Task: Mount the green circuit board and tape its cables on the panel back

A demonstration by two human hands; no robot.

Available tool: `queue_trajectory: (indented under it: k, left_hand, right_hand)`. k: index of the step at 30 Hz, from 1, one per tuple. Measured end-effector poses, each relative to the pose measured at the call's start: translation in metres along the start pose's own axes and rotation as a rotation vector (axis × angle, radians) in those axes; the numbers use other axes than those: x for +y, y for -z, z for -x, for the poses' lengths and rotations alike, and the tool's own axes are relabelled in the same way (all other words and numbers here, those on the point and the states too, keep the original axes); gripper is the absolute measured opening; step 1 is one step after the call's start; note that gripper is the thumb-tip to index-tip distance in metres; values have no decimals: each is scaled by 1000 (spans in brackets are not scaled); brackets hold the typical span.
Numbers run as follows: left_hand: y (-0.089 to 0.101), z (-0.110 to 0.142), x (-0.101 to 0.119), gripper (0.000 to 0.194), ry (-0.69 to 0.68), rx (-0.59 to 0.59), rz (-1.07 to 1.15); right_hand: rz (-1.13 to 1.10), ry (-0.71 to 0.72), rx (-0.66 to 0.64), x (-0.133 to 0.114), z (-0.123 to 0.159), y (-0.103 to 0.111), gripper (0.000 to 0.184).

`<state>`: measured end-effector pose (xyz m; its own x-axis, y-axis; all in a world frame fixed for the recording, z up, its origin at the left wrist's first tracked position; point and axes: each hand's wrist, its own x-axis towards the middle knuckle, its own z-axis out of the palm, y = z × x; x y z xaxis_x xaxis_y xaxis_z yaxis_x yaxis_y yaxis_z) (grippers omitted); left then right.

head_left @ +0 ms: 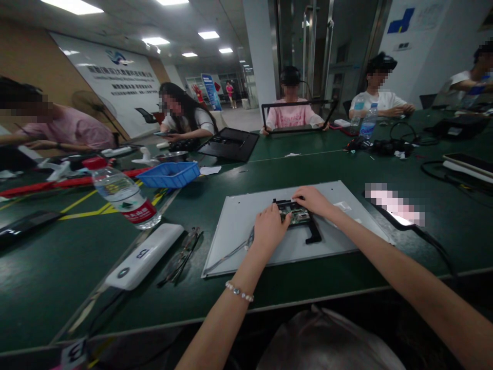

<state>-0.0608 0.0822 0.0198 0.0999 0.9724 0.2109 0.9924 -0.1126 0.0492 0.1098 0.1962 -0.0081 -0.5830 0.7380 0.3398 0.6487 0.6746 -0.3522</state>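
A light grey flat panel [239,218], like the back of a display screen, lies on the green table in front of me. Over its middle is a green circuit board [299,216] set in a black plastic bracket [315,234], whose arm points toward me. My left hand [268,228] grips the bracket's left side, thumb by the board. At the far right edge of the bracket, my right hand [314,200] has its fingers bent onto it; the fingertips are partly hidden. A thin cable [231,253] runs across the panel's left part.
Left of the panel are glasses [181,257], a white power bank [146,257], a water bottle [125,192] and a blue tray [169,174]. A phone [393,205] with a cable lies right. Across the table, a person holds a black frame [265,118]; a black cover [231,144] lies nearby.
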Motion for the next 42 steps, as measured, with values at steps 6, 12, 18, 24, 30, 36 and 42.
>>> queue_trajectory:
  k: [6,12,18,24,30,36,42]
  left_hand:
    - [3,1,2,40,6,-5,18]
    - [-2,2,1,38,-13,22,12]
    - [-5,2,0,42,-10,30,8]
    - [-4,2,1,46,0,38,-2]
    - [-6,2,1,54,-5,93,-6]
    - [-6,3,1,54,-38,127,8]
    - [-2,3,2,49,-59,124,25]
  right_hand:
    - [-12,-6,1,1,0,-2,21]
    - [-5,11,-11,2,-1,0,19]
    - [31,49,-38,3,-2,3,20]
    - [64,13,-34,-3,-1,5,23]
    - [60,-60,13,-4,12,37,29]
    - [195,-350,-136,15,44,70,42]
    - [301,-542,-210,31,68,72,49]
